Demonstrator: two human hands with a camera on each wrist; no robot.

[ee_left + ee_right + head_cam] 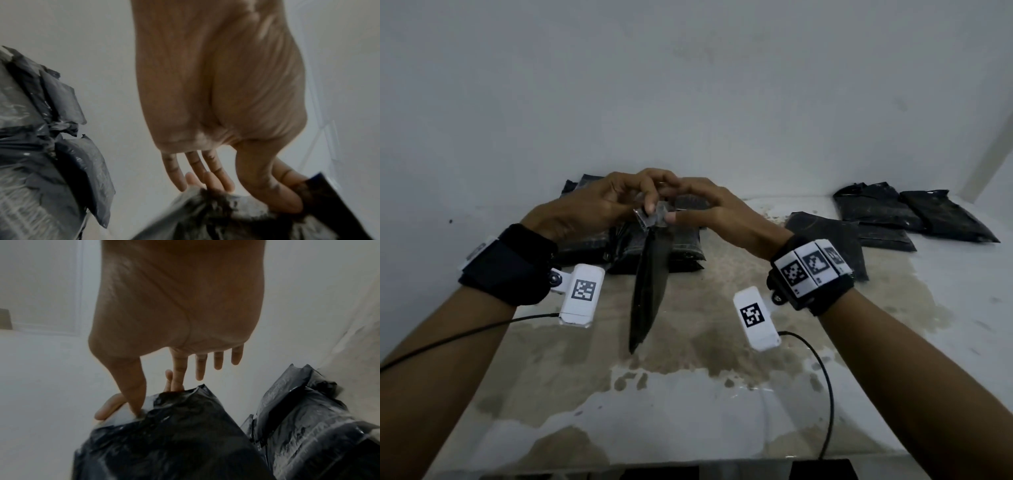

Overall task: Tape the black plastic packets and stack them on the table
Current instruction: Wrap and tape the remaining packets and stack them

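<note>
Both hands (654, 202) pinch the black packet's (649, 284) taped top edge.

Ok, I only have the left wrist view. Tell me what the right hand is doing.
Observer: The right hand pinches the top edge of the held packet, fingertip to fingertip with the left hand.
Operator: Say what's under the thumb.
Observer: In the right wrist view, clear tape lies at the packet's top corner.
Operator: Count loose packets on the right.
Observer: About four flat packets lie near the wall on the table; overlap hides the exact count.
</note>
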